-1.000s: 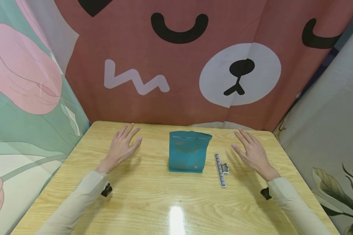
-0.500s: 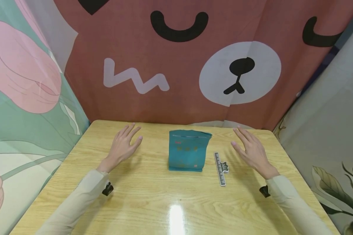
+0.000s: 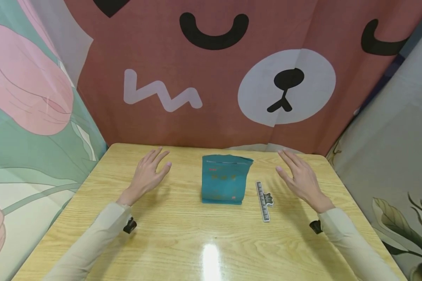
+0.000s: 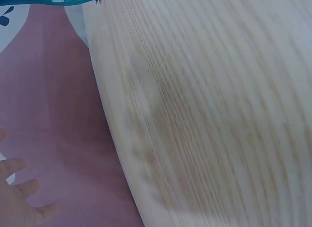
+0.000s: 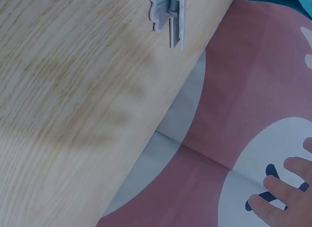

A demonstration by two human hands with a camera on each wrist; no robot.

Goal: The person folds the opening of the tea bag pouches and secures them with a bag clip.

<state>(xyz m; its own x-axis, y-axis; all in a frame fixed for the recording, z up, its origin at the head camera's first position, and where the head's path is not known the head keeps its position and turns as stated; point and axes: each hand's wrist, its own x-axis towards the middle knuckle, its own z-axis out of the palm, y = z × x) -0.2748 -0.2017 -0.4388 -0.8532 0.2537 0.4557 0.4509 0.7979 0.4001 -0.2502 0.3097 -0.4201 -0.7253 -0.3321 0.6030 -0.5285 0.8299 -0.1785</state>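
A teal pouch [image 3: 225, 179] with a resealable-looking top stands upright on the wooden table, between the two hands. Just right of it lies a long clip [image 3: 263, 202], black and white on top, with a small crown-shaped tab. In the right wrist view the clip [image 5: 171, 14] shows its grey side and a spring. My left hand [image 3: 146, 173] hovers left of the pouch, fingers spread and holding nothing. On the other side, my right hand [image 3: 301, 179] hovers beside the clip with its fingers extended, also holding nothing. Both hands cast shadows on the wood.
The wooden table [image 3: 176, 242] has rounded far corners and a bright light reflection near the front. A brown curtain [image 3: 154, 128] with a bear print hangs right behind it. Floral curtains [image 3: 31, 156] flank the table on both sides. Black wrist-worn devices [image 3: 130, 225] sit at the cuffs.
Both hands stay nearly still in the air, with only a slight drift inward. The pouch and the clip keep their places; the head view has tilted very slightly.
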